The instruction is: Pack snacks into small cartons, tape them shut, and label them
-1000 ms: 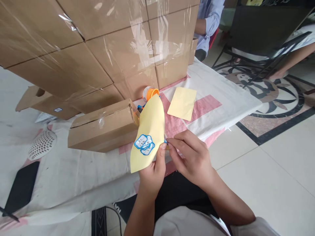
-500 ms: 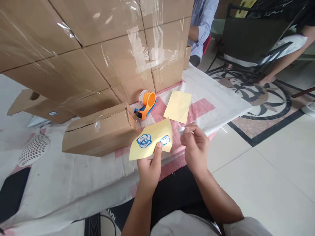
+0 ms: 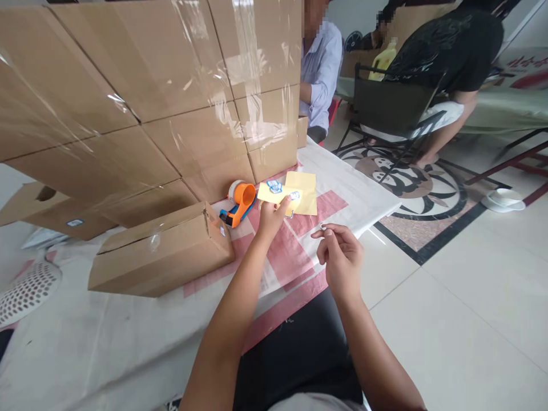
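My left hand [image 3: 272, 220] grips a yellow sheet of stickers [image 3: 269, 196] between thumb and fingers. Several white labels with blue edges show on that sheet. Beneath and beyond it, a second yellow sheet [image 3: 307, 197] lies on the table, partly covered. My right hand [image 3: 342, 257] is in a pinch near the table's front edge, with a small white piece [image 3: 322, 227] at its fingertips; what the piece is I cannot make out. An orange and blue tape dispenser [image 3: 240, 204] stands left of my left hand, beside a long cardboard box [image 3: 162, 251].
A tall stack of taped cartons [image 3: 192, 142] walls off the table's far side. An open carton [image 3: 64, 211] and a white perforated object [image 3: 29, 291] are at the left. Two people sit beyond, one by a black chair [image 3: 394, 105]. The table edge drops to tiled floor [image 3: 462, 308].
My left hand has carried the sticker sheet forward, over the loose yellow sheet. My right hand stays near the edge, its fingers a little more extended. The view has tilted up and right.
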Tool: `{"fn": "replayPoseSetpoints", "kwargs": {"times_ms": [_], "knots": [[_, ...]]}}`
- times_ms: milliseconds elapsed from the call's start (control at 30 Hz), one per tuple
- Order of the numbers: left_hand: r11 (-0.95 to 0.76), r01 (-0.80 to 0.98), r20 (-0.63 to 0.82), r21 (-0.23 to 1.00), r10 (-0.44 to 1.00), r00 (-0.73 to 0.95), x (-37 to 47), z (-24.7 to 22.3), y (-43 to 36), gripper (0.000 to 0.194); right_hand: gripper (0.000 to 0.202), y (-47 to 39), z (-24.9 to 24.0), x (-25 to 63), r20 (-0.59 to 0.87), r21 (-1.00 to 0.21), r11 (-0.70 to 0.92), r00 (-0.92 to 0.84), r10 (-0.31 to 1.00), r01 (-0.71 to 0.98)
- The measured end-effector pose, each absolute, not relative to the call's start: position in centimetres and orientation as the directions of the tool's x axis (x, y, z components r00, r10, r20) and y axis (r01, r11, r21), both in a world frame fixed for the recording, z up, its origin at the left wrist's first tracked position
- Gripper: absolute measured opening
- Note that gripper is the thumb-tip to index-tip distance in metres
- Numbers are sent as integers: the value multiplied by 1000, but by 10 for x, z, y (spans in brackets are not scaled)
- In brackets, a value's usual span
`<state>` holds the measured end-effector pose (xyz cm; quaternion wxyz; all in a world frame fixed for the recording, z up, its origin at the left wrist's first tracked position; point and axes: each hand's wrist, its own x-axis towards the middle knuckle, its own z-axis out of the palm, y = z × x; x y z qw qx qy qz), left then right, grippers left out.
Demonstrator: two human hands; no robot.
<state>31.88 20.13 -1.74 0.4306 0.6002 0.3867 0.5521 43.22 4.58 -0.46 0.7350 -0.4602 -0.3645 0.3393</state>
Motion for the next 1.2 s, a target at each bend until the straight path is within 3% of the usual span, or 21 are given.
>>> {"fn": "replayPoseSetpoints", "kwargs": {"times_ms": [267, 433, 567, 667, 767, 867, 967, 1033, 1200], "knots": [[-394, -106, 406, 913, 904, 131, 293, 17, 171, 46, 19, 41, -16, 441, 176, -928, 307, 476, 862, -212], [-209, -25, 211, 978, 974, 88, 314, 14, 201, 35, 7, 40, -16, 441, 169, -934, 307, 534, 828, -181], [-61, 104, 47, 993, 989, 138, 317, -11, 212, 35, 16, 38, -14, 439, 187, -949, 291, 524, 831, -122], [-36, 177, 7, 984, 987, 160, 298, -17, 191, 37, 21, 39, -14, 436, 265, -957, 289, 475, 839, 23], [-69, 198, 29, 978, 979, 202, 277, -11, 148, 37, 24, 41, -16, 432, 394, -909, 300, 366, 843, 288], [-147, 200, 74, 969, 941, 330, 269, -2, 105, 34, 27, 44, -19, 428, 537, -749, 370, 176, 825, 550], [-202, 235, 107, 951, 926, 363, 269, 3, 82, 24, 29, 46, -22, 423, 600, -606, 417, 44, 799, 677], [-193, 255, 98, 947, 934, 345, 266, 3, 79, 27, 27, 47, -22, 419, 588, -615, 425, 27, 808, 664], [-175, 315, 70, 933, 946, 317, 243, 5, 82, 30, 14, 58, -18, 408, 447, -834, 392, 59, 893, 388]]}}
